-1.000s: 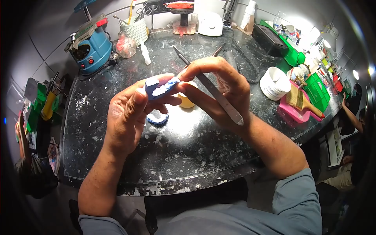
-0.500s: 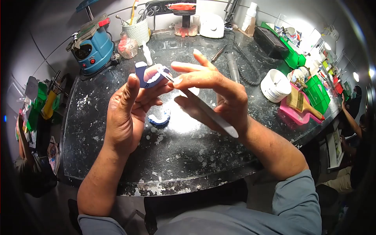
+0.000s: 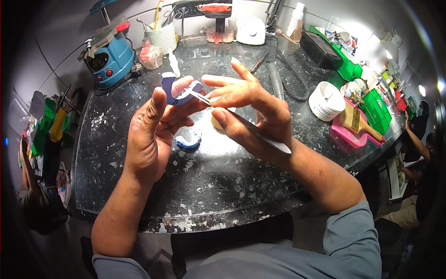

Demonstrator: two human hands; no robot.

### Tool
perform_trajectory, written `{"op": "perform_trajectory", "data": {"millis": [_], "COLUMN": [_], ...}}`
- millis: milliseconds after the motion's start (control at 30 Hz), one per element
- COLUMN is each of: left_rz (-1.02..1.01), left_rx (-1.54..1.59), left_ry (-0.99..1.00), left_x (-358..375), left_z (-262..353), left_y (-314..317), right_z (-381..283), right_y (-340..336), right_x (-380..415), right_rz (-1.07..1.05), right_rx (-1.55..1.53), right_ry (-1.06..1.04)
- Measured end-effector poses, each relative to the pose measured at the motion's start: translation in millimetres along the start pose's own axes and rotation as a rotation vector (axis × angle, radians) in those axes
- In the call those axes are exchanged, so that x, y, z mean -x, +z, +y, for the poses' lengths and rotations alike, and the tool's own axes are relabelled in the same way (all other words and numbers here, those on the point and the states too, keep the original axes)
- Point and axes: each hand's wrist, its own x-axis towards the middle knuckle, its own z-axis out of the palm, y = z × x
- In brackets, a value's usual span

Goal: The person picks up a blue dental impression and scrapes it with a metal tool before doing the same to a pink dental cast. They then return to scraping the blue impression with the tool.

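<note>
A blue-purple dental model point(image 3: 167, 85) with white teeth is held up by my left hand point(image 3: 151, 125), its thumb and fingers closed around the lower part. My right hand point(image 3: 253, 107) pinches metal tweezers point(image 3: 267, 138) between thumb and fingers. Their thin tips point left and reach the teeth on the model; whether they hold anything is too small to tell. Below the hands, a blue and white horseshoe-shaped piece point(image 3: 188, 140) lies on the dark table point(image 3: 195, 186). Partly hidden behind my right hand is a round tan object point(image 3: 216, 122).
A blue machine point(image 3: 108, 63) stands at the back left, beside a tool cup point(image 3: 162, 37). A grey handpiece point(image 3: 276, 80) with a coiled cord lies at the back. To the right are a white tub point(image 3: 327, 101), a pink tray point(image 3: 346, 138) with a brush, and green bins point(image 3: 377, 111).
My right thumb has come up against the tweezers, and their rear end has shifted slightly right. The model has tilted slightly in my left hand.
</note>
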Motion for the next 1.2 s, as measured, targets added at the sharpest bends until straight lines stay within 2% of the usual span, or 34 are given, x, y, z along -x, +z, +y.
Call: {"op": "perform_trajectory", "data": {"millis": [733,800,1200], "left_rz": [0.018,0.023,0.007], "left_rx": [-0.028,-0.043,-0.010], "left_ry": [0.021,0.022,0.014], "left_x": [0.1,0.1,-0.2], "left_z": [-0.7,-0.3,-0.8], "left_y": [4.5,5.2,1.4], "right_z": [1.8,3.1,3.3], "right_y": [-4.2,-3.4,0.6], "right_x": [-0.1,1.5,0.3], "right_rz": [-0.055,-0.018,0.031], "right_rx": [-0.047,-0.146,-0.065], "right_ry": [-0.003,0.022,0.002]}}
